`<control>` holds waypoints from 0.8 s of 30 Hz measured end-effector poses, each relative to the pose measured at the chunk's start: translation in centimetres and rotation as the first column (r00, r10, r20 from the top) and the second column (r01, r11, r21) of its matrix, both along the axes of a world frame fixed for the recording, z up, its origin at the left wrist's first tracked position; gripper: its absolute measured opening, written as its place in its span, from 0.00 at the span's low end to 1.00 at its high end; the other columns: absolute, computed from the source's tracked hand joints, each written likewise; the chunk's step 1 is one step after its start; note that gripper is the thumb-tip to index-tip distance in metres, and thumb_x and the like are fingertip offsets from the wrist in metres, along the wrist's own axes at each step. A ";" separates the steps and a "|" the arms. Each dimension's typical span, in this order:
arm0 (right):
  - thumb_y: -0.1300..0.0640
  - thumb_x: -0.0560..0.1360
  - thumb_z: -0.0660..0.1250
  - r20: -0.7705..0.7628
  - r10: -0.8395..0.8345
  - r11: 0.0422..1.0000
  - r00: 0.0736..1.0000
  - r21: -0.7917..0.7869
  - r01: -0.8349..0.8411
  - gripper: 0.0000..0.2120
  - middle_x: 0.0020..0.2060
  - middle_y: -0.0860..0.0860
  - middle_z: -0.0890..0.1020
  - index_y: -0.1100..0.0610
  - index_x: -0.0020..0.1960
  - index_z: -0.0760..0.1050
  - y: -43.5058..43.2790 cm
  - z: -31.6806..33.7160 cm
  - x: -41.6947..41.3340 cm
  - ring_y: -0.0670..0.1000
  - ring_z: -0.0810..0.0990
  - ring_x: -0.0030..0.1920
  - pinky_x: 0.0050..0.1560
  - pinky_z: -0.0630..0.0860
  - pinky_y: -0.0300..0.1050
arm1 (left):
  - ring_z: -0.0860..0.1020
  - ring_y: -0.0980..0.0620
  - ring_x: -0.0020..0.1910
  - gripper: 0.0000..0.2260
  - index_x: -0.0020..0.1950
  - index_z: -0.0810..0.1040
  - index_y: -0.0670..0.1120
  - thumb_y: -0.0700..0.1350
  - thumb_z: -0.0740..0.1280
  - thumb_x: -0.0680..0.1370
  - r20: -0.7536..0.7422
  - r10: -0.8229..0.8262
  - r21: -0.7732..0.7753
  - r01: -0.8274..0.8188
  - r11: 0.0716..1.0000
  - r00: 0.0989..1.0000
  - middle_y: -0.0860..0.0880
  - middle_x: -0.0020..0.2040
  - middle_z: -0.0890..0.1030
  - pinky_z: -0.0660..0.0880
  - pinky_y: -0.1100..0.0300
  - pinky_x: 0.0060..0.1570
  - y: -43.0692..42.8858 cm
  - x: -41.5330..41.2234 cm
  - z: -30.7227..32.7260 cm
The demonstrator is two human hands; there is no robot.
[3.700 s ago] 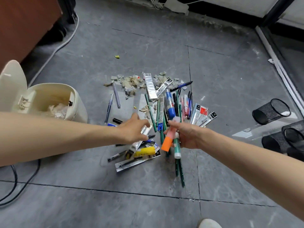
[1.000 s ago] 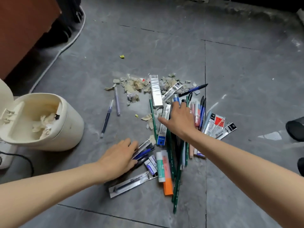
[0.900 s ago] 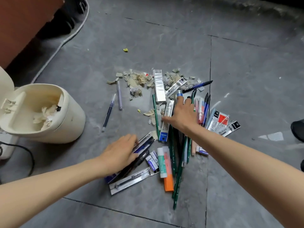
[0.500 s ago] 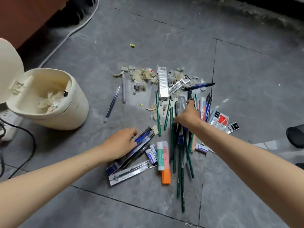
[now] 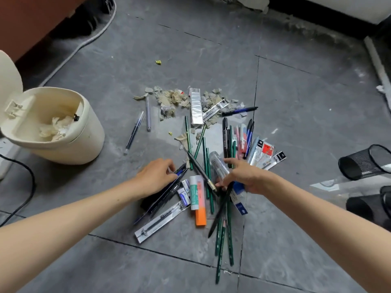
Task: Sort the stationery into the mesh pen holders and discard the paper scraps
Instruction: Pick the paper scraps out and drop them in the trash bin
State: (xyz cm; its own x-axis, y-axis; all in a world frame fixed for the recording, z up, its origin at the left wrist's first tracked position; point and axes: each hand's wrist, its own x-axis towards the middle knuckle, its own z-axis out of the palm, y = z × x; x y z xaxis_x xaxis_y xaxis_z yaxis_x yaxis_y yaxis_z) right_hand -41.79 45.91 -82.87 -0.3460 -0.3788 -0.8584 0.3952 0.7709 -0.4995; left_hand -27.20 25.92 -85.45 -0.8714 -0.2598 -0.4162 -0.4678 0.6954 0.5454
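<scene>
head | left hand (image 5: 156,176) is curled onto packaged pens (image 5: 167,194), probably for gathering | right hand (image 5: 247,176) is clamped round clear tube (image 5: 219,166), likely bound for mesh pen holders (image 5: 366,160) lying well right | paper scraps (image 5: 173,98) are strewn beyond the pile, open waste bin (image 5: 84,144) on the left

The right edge cuts off the mesh pen holders (image 5: 364,161); the right grip (image 5: 247,178) covers part of a clear tube (image 5: 219,163).

On the floor (image 5: 296,98), the left hand (image 5: 157,176) grips pen packets (image 5: 165,195) and the right hand (image 5: 248,176) holds a clear tube (image 5: 219,166) among scattered green pencils (image 5: 221,246).
</scene>
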 end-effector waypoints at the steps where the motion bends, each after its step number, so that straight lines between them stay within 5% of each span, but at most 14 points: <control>1: 0.72 0.68 0.70 -0.003 0.011 1.000 1.000 0.000 -0.011 0.34 0.58 0.63 0.75 0.60 0.70 0.64 0.4 -0.2 0.1 0.55 0.81 0.43 0.37 0.79 0.43 | 0.74 0.52 0.46 0.09 0.54 0.75 0.45 0.48 0.65 0.77 -0.021 0.009 -0.009 -0.009 1.000 1.000 0.50 0.47 0.75 0.64 0.61 0.43 0.3 -0.4 -0.2; 4: 0.64 0.68 0.74 -0.077 0.033 0.999 0.996 0.033 -0.031 0.20 0.54 0.61 0.79 0.64 0.59 0.75 1.1 -0.1 0.3 0.58 0.79 0.52 0.57 0.77 0.53 | 0.73 0.48 0.54 0.13 0.60 0.72 0.46 0.46 0.65 0.77 -0.093 0.028 -0.020 -0.030 0.999 0.995 0.48 0.51 0.72 0.66 0.58 0.48 1.3 -1.5 -0.8; 7: 0.56 0.65 0.77 -0.058 0.055 0.998 0.997 0.044 -0.052 0.22 0.53 0.61 0.81 0.62 0.55 0.76 1.9 0.3 0.7 0.60 0.80 0.51 0.61 0.74 0.58 | 0.67 0.49 0.62 0.22 0.71 0.64 0.48 0.46 0.62 0.78 -0.130 -0.054 -0.056 0.047 0.997 0.990 0.47 0.61 0.70 0.69 0.53 0.59 2.4 -2.4 -1.3; 9: 0.52 0.60 0.79 -0.012 0.103 0.994 0.995 0.047 -0.103 0.27 0.52 0.60 0.81 0.61 0.53 0.75 2.6 0.4 0.8 0.58 0.79 0.49 0.61 0.73 0.58 | 0.65 0.49 0.64 0.23 0.73 0.61 0.48 0.44 0.60 0.78 -0.128 -0.089 -0.070 0.080 0.994 0.988 0.48 0.65 0.68 0.68 0.51 0.62 3.2 -3.0 -1.6; 16: 0.65 0.70 0.72 0.027 0.171 0.985 0.985 0.028 -0.172 0.11 0.36 0.53 0.80 0.58 0.44 0.71 4.5 0.0 0.6 0.52 0.79 0.37 0.37 0.79 0.45 | 0.65 0.53 0.57 0.19 0.70 0.68 0.52 0.41 0.56 0.80 -0.215 -0.271 -0.117 0.250 0.961 0.938 0.53 0.59 0.71 0.66 0.58 0.54 5.1 -2.3 -1.8; 21: 0.71 0.69 0.70 0.029 0.208 0.977 0.978 0.041 -0.210 0.16 0.38 0.54 0.81 0.58 0.52 0.70 3.9 0.0 0.5 0.53 0.81 0.40 0.41 0.79 0.48 | 0.67 0.54 0.58 0.16 0.64 0.76 0.52 0.42 0.60 0.79 -0.210 -0.467 -0.133 0.449 0.884 0.859 0.56 0.60 0.73 0.67 0.58 0.56 5.9 -1.3 -1.9; 24: 0.66 0.71 0.72 -0.080 0.282 0.958 0.956 0.070 -0.277 0.13 0.37 0.54 0.81 0.58 0.52 0.71 3.2 -0.1 0.7 0.52 0.81 0.38 0.44 0.79 0.47 | 0.71 0.54 0.56 0.13 0.58 0.80 0.50 0.40 0.61 0.78 -0.237 -0.365 0.019 0.380 0.925 0.900 0.54 0.54 0.77 0.69 0.56 0.56 5.6 -1.3 -1.4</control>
